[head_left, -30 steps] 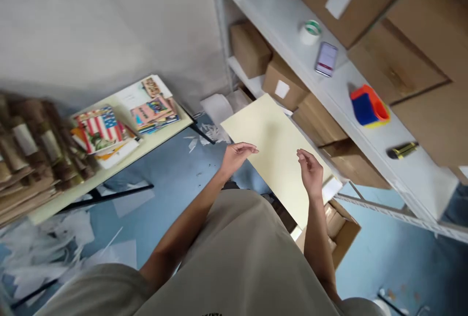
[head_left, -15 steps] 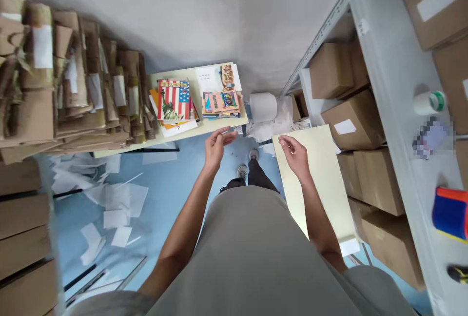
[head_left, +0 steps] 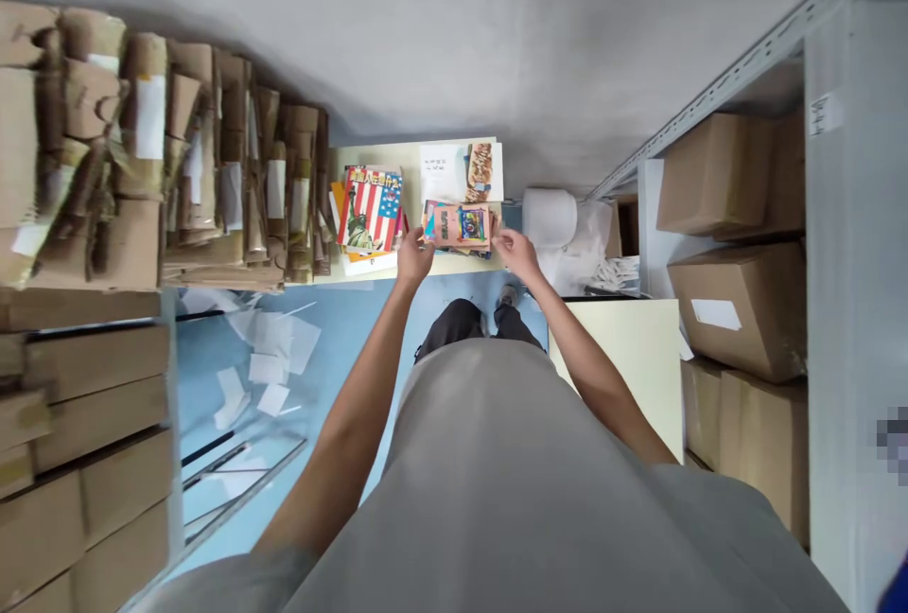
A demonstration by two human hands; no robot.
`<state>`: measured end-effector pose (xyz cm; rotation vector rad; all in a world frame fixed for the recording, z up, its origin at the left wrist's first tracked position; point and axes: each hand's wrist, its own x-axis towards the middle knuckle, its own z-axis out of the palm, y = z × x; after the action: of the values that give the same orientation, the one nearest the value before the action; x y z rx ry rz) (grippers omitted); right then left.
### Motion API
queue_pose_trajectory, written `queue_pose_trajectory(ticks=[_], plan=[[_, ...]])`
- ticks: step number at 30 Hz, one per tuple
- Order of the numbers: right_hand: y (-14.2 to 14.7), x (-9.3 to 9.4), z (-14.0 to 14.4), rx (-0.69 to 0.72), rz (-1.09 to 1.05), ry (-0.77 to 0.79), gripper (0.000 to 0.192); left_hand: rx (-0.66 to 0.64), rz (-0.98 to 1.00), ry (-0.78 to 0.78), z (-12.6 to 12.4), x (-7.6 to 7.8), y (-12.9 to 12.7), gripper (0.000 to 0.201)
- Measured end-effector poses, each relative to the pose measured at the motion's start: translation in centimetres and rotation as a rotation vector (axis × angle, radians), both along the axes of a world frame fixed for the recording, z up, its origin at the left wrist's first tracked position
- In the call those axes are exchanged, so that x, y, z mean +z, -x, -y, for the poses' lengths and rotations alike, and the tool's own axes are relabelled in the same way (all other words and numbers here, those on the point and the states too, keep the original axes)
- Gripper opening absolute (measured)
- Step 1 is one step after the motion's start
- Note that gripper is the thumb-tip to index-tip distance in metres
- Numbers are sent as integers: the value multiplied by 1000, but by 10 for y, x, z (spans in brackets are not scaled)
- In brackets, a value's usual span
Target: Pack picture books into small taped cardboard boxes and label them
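A pink book (head_left: 462, 226) with a colourful picture on its cover lies on top of a small stack of books on the cream table (head_left: 347, 271). My left hand (head_left: 415, 258) is at its left end, fingers bent against the edge. At the opposite end, my right hand (head_left: 517, 252) pinches the right edge between thumb and fingers. To the left is a book with a flag and a statue on the cover (head_left: 370, 208), resting on other books and papers. Behind the pink book lies a white book with a brown picture (head_left: 446, 170).
Flattened cardboard (head_left: 213, 168) is packed upright on the left. Loose papers (head_left: 273, 358) litter the blue floor. A white roll (head_left: 550, 218) stands right of the table, near a second cream tabletop (head_left: 624, 348). Cardboard boxes (head_left: 738, 310) fill the shelf on the right.
Both hands have moved forward from the air to the ends of the pink book, which now lies straighter. My view has turned toward the book table.
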<state>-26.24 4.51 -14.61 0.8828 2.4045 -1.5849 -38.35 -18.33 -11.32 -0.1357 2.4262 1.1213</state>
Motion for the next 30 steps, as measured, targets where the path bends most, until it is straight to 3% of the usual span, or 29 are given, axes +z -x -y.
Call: queue_pose_trajectory(ticks=[5,10,16,19,22,26,30], plan=[[37,-14,11,29,175,-87,20,-106,22,111,-20,-22,15,30],[47,-19,17,-59,254,-125,16,-154,2,57,-16,-33,17,31],[50,-10,26,-121,292,-148,11,-106,-51,-32,-8,-28,20,28],[48,-1,32,-138,266,-126,12,-104,-53,-205,-8,-16,27,36],[35,14,34,-213,212,-120,18,-211,-61,-398,-11,-1,41,45],[-10,48,29,-438,-10,-268,59,-439,-46,-576,-37,19,60,53],[-76,94,34,-540,-135,-121,36,-663,149,-786,-92,33,49,63]])
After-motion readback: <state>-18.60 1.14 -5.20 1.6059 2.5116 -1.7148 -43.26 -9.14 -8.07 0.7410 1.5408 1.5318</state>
